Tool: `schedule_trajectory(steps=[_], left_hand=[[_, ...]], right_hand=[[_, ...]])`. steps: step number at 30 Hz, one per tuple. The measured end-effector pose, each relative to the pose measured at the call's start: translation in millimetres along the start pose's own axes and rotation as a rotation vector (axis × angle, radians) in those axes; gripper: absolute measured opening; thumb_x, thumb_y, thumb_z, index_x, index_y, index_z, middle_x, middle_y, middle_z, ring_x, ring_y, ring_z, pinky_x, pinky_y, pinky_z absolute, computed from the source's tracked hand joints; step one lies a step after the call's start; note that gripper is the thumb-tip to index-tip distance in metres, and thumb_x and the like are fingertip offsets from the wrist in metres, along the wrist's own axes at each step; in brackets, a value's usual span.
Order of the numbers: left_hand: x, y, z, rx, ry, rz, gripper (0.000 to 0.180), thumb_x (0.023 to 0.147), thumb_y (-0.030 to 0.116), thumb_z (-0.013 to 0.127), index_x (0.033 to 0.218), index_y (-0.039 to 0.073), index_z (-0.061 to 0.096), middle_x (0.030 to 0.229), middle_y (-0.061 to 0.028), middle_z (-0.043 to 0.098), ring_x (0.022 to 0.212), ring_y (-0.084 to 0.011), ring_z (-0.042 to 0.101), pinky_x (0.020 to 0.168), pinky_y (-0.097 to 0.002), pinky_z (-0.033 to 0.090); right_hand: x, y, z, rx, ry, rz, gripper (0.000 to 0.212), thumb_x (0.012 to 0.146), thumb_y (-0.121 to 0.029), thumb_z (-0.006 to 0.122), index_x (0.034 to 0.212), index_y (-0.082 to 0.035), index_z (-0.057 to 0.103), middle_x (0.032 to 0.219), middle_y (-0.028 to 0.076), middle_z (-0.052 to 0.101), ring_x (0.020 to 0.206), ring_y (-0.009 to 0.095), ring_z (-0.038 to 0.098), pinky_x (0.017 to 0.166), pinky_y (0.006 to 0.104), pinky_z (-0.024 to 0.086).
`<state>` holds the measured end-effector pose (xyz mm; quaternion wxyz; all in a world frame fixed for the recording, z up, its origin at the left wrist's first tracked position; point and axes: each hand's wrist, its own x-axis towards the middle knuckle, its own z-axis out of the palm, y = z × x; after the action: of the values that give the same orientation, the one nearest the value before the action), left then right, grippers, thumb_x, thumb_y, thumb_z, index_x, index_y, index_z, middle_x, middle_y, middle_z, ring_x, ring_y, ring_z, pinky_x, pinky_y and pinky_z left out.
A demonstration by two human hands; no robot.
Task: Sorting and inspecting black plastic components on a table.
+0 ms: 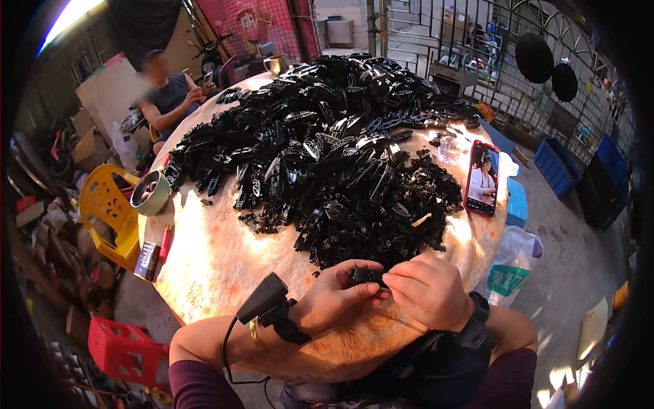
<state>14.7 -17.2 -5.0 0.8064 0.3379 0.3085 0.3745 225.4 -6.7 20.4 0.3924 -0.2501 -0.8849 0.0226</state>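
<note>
Close to the table's near edge, my left hand (340,292) pinches a small black plastic part (366,275) between thumb and fingers. My right hand (428,290) meets it from the right, its fingertips closed at the part's other end; whether they hold a separate piece is hidden. Just beyond both hands spreads a big heap of black plastic parts (327,143), many of them long, slotted and shiny. Smaller black bits (429,191) are piled at the heap's right side.
The round table has a patterned cloth (197,273). A phone in a red case (482,178) stands at the right, a bowl (150,193), small box (146,261) and red lighter (165,240) at the left. Beyond are a yellow chair (102,211), red stool (126,349) and seated person (170,99).
</note>
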Motion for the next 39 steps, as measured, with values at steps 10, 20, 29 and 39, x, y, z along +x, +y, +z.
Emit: schedule_trajectory(steps=[10, 20, 29, 39], left_hand=[[-6, 13, 12, 0.180, 0.061, -0.011, 0.044, 0.092, 0.008, 0.065, 0.130, -0.002, 0.046, 0.108, -0.0136, 0.065, 0.095, -0.0167, 0.066, 0.083, -0.0290, 0.055], [-15, 1, 7, 0.795, -0.015, 0.322, 0.039, 0.093, 0.012, 0.065, 0.128, -0.001, 0.052, 0.109, -0.0117, 0.066, 0.096, -0.0130, 0.065, 0.081, -0.0261, 0.055], [-7, 4, 8, 0.135, -0.117, 0.035, 0.056, 0.098, 0.003, 0.049, 0.147, 0.003, 0.023, 0.108, -0.0189, 0.064, 0.098, -0.0233, 0.066, 0.088, -0.0332, 0.053], [-4, 48, -14, 0.840, 0.295, 0.472, 0.025, 0.090, 0.004, 0.060, 0.115, 0.002, 0.058, 0.085, -0.0054, 0.062, 0.066, -0.0096, 0.056, 0.060, -0.0243, 0.047]], right_hand=[[-3, -11, -4, -0.142, -0.051, -0.026, 0.022, 0.078, -0.012, 0.068, 0.098, -0.003, 0.065, 0.093, 0.007, 0.063, 0.081, 0.023, 0.061, 0.064, 0.0346, 0.050], [-10, -6, -7, 0.181, -0.115, 0.294, 0.023, 0.077, -0.020, 0.073, 0.094, -0.005, 0.067, 0.073, 0.011, 0.064, 0.068, 0.029, 0.064, 0.061, 0.0382, 0.050], [-4, -3, -25, 0.324, -0.294, 0.552, 0.027, 0.085, -0.026, 0.069, 0.098, -0.002, 0.067, 0.073, 0.015, 0.068, 0.066, 0.031, 0.067, 0.060, 0.0366, 0.052], [-3, 9, -28, 0.503, -0.638, 0.449, 0.026, 0.088, -0.027, 0.066, 0.101, -0.005, 0.066, 0.069, 0.010, 0.066, 0.060, 0.025, 0.065, 0.055, 0.0323, 0.049]])
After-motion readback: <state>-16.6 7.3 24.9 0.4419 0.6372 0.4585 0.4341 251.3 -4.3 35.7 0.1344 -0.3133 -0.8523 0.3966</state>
